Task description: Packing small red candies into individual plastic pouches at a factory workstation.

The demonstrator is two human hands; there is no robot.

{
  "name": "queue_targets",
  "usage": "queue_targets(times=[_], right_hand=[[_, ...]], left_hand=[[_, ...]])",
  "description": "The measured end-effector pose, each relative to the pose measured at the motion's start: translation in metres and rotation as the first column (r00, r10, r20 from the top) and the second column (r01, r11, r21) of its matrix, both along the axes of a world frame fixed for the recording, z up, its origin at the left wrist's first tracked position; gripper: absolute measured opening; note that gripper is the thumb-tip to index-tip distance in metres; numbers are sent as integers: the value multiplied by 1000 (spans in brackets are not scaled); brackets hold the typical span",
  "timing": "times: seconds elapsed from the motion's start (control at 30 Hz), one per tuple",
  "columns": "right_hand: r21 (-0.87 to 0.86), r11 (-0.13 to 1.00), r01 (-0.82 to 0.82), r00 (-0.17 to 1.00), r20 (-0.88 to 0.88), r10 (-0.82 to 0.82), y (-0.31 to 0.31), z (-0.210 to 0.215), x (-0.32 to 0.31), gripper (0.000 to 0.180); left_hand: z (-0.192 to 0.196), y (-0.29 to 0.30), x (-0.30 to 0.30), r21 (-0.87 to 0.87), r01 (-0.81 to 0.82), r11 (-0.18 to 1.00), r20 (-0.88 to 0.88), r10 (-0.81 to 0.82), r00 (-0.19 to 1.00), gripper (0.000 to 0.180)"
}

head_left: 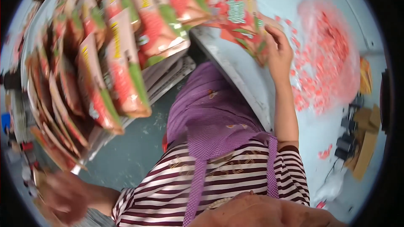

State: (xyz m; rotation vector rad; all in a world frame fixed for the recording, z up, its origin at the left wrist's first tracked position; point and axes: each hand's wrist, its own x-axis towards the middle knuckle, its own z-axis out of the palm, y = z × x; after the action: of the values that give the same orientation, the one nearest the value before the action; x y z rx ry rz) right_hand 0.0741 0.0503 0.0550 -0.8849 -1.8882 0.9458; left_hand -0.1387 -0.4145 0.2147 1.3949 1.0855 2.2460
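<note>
We are holding our blurred left hand (pixel 63 197) beside rows of glossy pink-and-green plastic pouches (pixel 126 65); we cannot tell how its fingers stand. Over the pale blue flat table (pixel 320 143), just inside its near edge, we are gripping one flat pink-and-green plastic pouch (pixel 240 21), our right hand's (pixel 280 50) bent fingers closing on its right side. Farther right, a translucent pink plastic bag (pixel 351 71) is lying.

A: Down here, a grey-green floor (pixel 130 155), flecked with pale marks; and over to the right?

B: A pale table (pixel 313 143), sweeping wide, its near edge running aslant; further right, brown cardboard (pixel 365 147); dark objects (pixel 346 145) crowd beside it!
</note>
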Motion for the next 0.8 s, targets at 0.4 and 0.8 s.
queue_targets(times=[0.4,0.8], right_hand=[[393,860,-325,684,726,-73,-19,-63,33,57],[-129,972,199,962,215,-168,13,-62,23,47]], left_hand=[[-166,272,63,-650,189,736,-293,-472,831,47],[-222,366,73,-451,-385,805,-877,-320,359,52]])
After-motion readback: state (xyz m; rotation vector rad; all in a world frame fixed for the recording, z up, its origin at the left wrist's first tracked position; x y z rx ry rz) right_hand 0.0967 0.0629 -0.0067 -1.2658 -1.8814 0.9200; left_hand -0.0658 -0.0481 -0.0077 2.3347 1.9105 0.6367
